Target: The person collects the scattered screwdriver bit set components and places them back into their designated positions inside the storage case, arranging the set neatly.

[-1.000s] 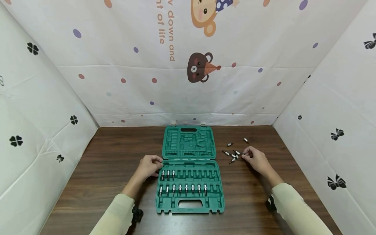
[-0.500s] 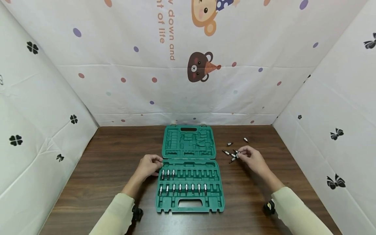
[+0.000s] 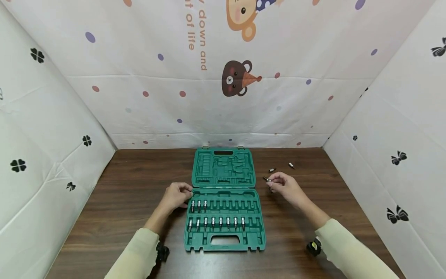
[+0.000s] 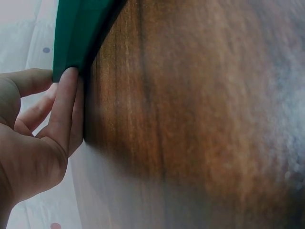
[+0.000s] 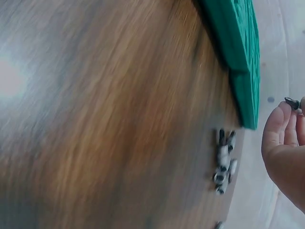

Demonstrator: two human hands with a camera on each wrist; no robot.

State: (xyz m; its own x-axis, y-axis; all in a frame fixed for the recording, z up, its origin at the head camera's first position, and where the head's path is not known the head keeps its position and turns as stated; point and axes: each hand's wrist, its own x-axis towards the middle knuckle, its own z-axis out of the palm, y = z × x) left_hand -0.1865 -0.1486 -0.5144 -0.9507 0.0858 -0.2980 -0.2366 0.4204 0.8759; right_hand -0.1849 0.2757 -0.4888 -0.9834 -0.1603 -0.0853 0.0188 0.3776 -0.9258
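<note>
A green plastic socket case (image 3: 258,232) lies unfolded on the table. Silver bit sockets (image 3: 220,221) stand in two rows in its near half: three at the left of the upper row, several along the lower. My left hand (image 3: 176,195) holds the case's left side near the hinge; in the left wrist view the thumb and fingers pinch the green edge. To the right of the case, my right hand (image 3: 285,189) pinches a bit socket (image 5: 292,103) with a dark tip, raised off the table. Below it in the right wrist view lies a cluster of loose bit sockets (image 5: 222,155).
Two more loose bit sockets lie farther back, one (image 3: 272,170) near the lid and another (image 3: 291,165) to its right. The case lid (image 3: 223,182) leans back, its moulded slots facing up. Printed white cloth (image 3: 156,112) walls in the wooden table (image 3: 139,170) at the back and sides.
My right hand has moved left across the loose bit sockets toward the case and now holds one up. The left hand has stayed on the case's side.
</note>
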